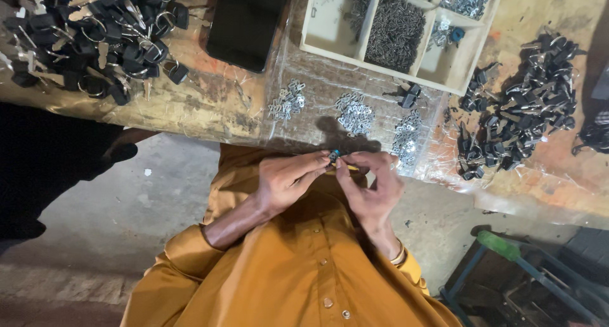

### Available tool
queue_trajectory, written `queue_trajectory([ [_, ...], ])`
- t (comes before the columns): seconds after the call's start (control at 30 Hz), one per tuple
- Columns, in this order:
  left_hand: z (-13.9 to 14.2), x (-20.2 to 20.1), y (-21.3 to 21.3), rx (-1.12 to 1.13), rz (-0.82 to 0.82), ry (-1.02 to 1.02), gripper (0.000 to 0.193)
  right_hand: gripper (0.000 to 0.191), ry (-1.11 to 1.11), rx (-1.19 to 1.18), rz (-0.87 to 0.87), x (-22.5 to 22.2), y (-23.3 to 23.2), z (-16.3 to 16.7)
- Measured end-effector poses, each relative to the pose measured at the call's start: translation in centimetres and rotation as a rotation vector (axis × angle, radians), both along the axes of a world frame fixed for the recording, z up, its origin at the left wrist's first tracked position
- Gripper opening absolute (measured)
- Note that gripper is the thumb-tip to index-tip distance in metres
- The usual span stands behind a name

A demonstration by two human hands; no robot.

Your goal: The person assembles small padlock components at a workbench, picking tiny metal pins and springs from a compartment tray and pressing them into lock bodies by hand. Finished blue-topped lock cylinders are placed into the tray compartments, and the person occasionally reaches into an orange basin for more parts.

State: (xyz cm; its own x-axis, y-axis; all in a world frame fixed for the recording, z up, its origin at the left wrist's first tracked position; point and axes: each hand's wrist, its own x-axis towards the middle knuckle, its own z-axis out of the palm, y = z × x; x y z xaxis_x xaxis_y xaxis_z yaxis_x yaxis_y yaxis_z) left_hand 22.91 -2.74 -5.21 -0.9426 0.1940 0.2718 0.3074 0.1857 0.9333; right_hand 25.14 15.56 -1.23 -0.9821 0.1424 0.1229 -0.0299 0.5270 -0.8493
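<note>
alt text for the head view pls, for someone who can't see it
Seen from above, a person in a mustard shirt holds a small dark part between left hand and right hand at a workbench with black-headed keys, small metal pieces and a divided tray.

- A worn wooden workbench [209,108] runs across the top, its surface scuffed and stained, clear plastic sheeting [330,86] stretched over the middle.
- Below it, a grey concrete floor [152,206], dusty and speckled with small bits.
- Bottom right, a blue metal frame [539,273] with a green handle [498,244].
- Light is dim and warm.
</note>
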Motion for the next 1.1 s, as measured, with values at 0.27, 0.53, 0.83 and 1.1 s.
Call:
queue_trajectory([
  [0.27,0.1,0.0,0.0,0.038,0.03,-0.081,0.022,0.032,0.131,0.44,0.175,-1.5,1.9,1.5],
  [0.53,-0.4,0.1,-0.3,0.093,0.04,-0.264,0.02,0.043,0.022,0.532,0.209,-0.6,2.3,2.6],
  [0.83,-0.2,0.2,0.0,0.156,0.047,-0.306,0.021,0.019,0.152,0.314,0.215,-0.2,3.0,0.8],
  [1.1,-0.2,0.0,-0.1,0.137,0.033,-0.303,0.022,0.015,0.094,0.168,0.143,-1.1,1.0,1.2],
])
